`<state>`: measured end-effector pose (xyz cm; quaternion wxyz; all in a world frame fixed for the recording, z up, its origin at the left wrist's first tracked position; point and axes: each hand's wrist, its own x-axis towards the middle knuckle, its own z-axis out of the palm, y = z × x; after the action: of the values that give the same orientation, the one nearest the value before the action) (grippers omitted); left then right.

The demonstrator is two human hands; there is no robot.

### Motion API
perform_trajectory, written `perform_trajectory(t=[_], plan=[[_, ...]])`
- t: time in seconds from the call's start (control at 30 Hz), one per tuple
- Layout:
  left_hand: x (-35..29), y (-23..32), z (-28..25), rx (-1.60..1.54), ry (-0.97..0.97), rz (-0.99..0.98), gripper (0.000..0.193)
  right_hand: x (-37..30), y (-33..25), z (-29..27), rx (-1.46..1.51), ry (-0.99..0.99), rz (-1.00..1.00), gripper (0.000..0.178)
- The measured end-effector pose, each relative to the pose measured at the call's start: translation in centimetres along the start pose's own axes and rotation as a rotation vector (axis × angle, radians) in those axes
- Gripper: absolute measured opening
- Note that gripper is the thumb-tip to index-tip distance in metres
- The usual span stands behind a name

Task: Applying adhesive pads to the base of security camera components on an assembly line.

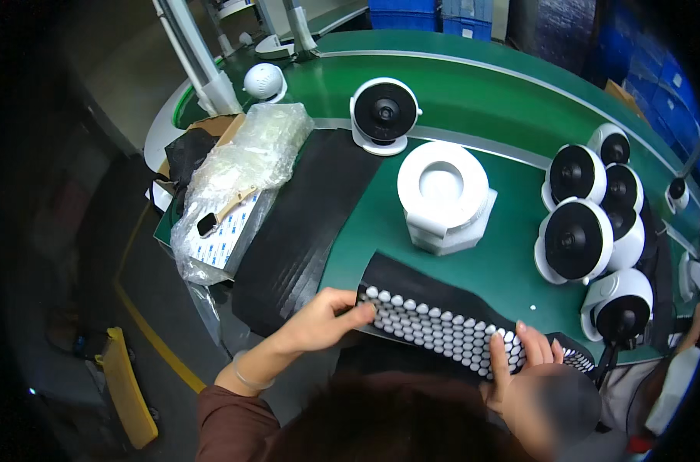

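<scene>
Broadly, the frame's middle and right are filled by a long green worktable (511, 181), with a black rubbery mat (303, 215) laid left of centre. A rounded white plastic housing (440, 154) is stood at centre, its ring-shaped recess turned up. At right, white housings with round black faces (573, 239) are clustered. At lower centre, a black sheet dotted with round white pads (442, 327) is held at its left end between the thumb and fingers of the left hand (330, 319); its right part is covered by the spread fingers of the right hand (527, 373), whose grip beneath cannot be told. Most pads appear still in place, so little seems used and much left; whether any have been peeled cannot be confirmed.
</scene>
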<state>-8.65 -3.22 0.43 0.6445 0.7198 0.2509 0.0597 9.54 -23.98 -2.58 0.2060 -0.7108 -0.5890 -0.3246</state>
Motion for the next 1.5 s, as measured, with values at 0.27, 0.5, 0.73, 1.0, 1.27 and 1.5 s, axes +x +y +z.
perform_trajectory(t=[0.27, 0.5, 0.73, 1.0, 1.27, 1.5], plan=[[0.6, -0.8, 3.1, -0.373, 0.046, 0.191, 0.007, -0.3, 1.3, -1.7, 0.267, -0.388, 0.031, 0.043], [0.2, 0.4, 4.1, 0.051, -0.006, 0.489, 0.036, 3.7, 1.2, -4.0, 0.498, -0.332, 0.295, 0.05], [-0.5, 0.2, 3.7, 0.119, 0.103, 0.552, 0.036, 5.2, -0.9, -0.5, 0.724, -0.27, 0.294, 0.057], [-1.0, 1.6, 2.9, -0.059, -0.023, 0.43, 0.031, 5.1, -1.9, -0.4, 0.806, -0.317, 0.329, 0.042], [-0.5, 4.2, 3.8, -0.238, -0.077, 0.41, 0.017, 9.3, -0.9, -6.5, 0.466, -0.245, 0.155, 0.046], [1.3, 2.8, 3.5, -0.368, 0.038, 0.29, 0.044, 9.6, 1.6, 1.0, 0.62, -0.278, 0.075, 0.038]])
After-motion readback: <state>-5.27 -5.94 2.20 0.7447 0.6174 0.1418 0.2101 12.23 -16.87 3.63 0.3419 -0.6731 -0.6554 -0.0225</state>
